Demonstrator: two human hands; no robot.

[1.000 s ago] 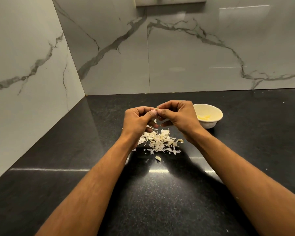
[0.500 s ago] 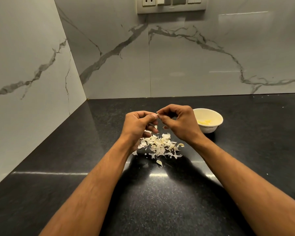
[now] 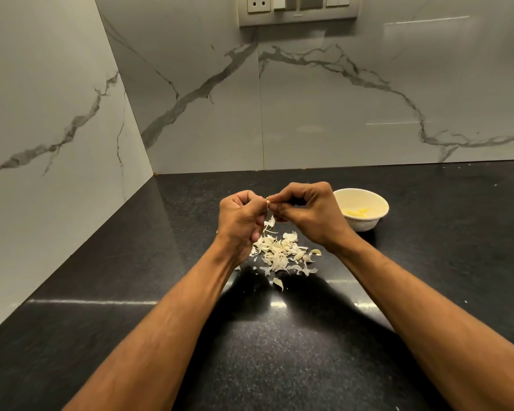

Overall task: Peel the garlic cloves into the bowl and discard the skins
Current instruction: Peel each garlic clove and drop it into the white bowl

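My left hand (image 3: 240, 222) and my right hand (image 3: 310, 216) meet above the black counter, fingertips pinched together on a small garlic clove (image 3: 269, 203) that is mostly hidden between them. A flake of skin (image 3: 270, 223) hangs just below the fingers. Under the hands lies a loose pile of pale garlic skins (image 3: 281, 253), with one piece (image 3: 278, 283) nearer to me. A small white bowl (image 3: 377, 203) stands right of my right hand and holds a few peeled yellowish cloves (image 3: 356, 213).
The black speckled counter (image 3: 279, 351) runs into a corner of marble-patterned walls on the left and at the back. A switch and socket panel (image 3: 298, 8) is mounted on the back wall above.
The view has tilted up, so the hands sit lower in frame and the switch panel shows. Both hands stay pinched on the clove; a skin flake now hangs below the fingers.
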